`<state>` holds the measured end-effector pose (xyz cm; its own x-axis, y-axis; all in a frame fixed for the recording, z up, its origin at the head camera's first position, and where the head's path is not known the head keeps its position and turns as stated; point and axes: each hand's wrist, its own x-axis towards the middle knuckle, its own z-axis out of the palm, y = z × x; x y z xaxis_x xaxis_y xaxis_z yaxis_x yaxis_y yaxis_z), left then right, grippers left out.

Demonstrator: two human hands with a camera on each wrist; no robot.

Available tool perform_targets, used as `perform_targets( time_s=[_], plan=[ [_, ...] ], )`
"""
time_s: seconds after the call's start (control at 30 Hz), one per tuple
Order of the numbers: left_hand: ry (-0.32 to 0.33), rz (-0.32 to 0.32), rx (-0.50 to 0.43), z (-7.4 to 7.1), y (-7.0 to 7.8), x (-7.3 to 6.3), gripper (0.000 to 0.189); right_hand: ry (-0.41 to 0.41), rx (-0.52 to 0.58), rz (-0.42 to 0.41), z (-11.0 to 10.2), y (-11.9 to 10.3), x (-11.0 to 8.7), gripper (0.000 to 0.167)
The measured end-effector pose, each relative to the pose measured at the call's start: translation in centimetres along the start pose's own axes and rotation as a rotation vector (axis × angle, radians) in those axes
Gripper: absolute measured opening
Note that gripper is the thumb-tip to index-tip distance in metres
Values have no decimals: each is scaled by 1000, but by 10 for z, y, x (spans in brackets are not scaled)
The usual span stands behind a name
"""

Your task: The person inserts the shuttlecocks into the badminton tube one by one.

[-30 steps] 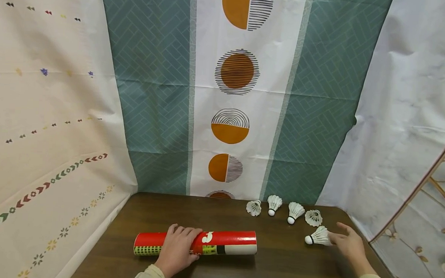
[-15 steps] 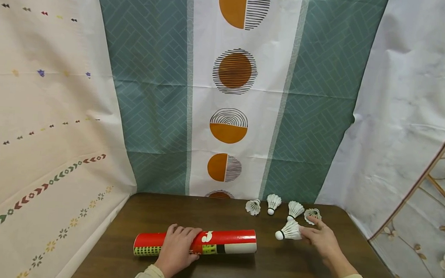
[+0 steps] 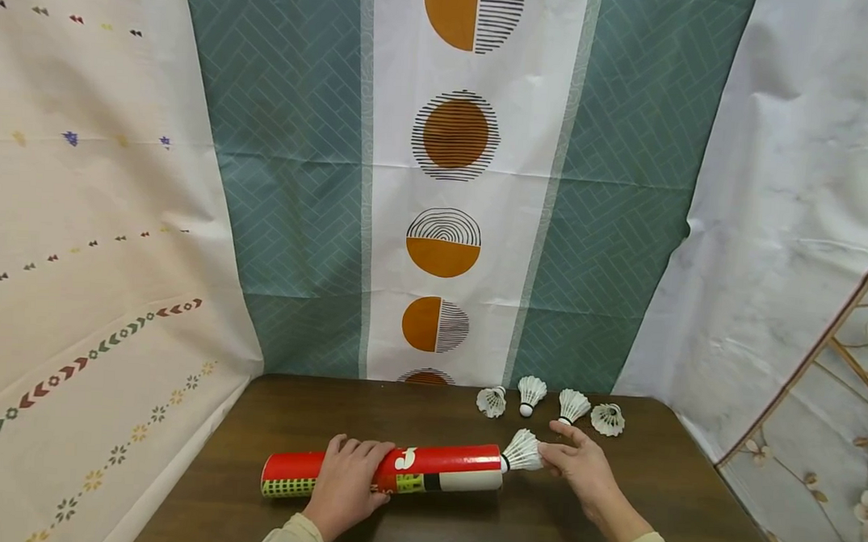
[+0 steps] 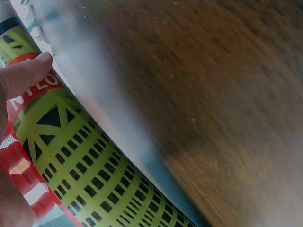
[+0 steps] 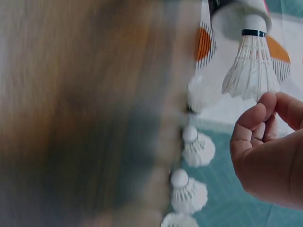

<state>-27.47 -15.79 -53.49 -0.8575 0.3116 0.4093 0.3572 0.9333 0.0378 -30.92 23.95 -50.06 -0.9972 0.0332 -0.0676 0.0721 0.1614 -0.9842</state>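
Observation:
A red, green and white shuttlecock tube (image 3: 454, 467) lies on its side on the dark wooden table. My left hand (image 3: 348, 481) grips it near the middle, thumb on the near side in the left wrist view (image 4: 23, 78). By the feather rim, my right hand (image 3: 581, 471) pinches a white shuttlecock (image 3: 522, 451) between thumb and fingertips. The shuttlecock's cork points left at the tube's right-hand mouth. In the right wrist view the cork is at the opening, the black band (image 5: 253, 33) and skirt outside. The tube's inside is hidden.
Along the table's (image 3: 369, 414) back edge lie several more shuttlecocks, among them an upturned one (image 3: 491, 401), two cork-forward ones (image 3: 531, 395) (image 3: 574, 405) and one at the right (image 3: 607, 419). Patterned cloths (image 3: 291, 216) hang behind and at both sides.
My right hand has taken hold of the shuttlecock at the right and carried it left to the tube's mouth. My left hand and the tube have stayed in place.

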Motion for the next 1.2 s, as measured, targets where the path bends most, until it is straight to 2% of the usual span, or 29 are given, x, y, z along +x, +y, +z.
perform_targets(
  time_s=[0.23, 0.43, 0.6, 0.93, 1.1, 1.2],
  plan=[
    [5, -6, -4, 2, 2, 1, 80, -22, 25, -4, 28, 2, -9, 62],
    [17, -20, -18, 1, 3, 2, 80, -120, 25, -17, 43, 7, -15, 67],
    [36, -19, -21, 0, 4, 1, 81, -165, 4, -31, 49, 9, -18, 67],
    [44, 2, -41, -2, 6, 2, 79, -110, -44, -106, 58, 10, -19, 76],
    [17, -26, -65, -2, 7, 2, 79, -158, -46, -116, 56, 9, -20, 76],
    [-4, -40, -90, -2, 7, 2, 79, -225, -44, -130, 54, 8, -22, 75]
  ],
)
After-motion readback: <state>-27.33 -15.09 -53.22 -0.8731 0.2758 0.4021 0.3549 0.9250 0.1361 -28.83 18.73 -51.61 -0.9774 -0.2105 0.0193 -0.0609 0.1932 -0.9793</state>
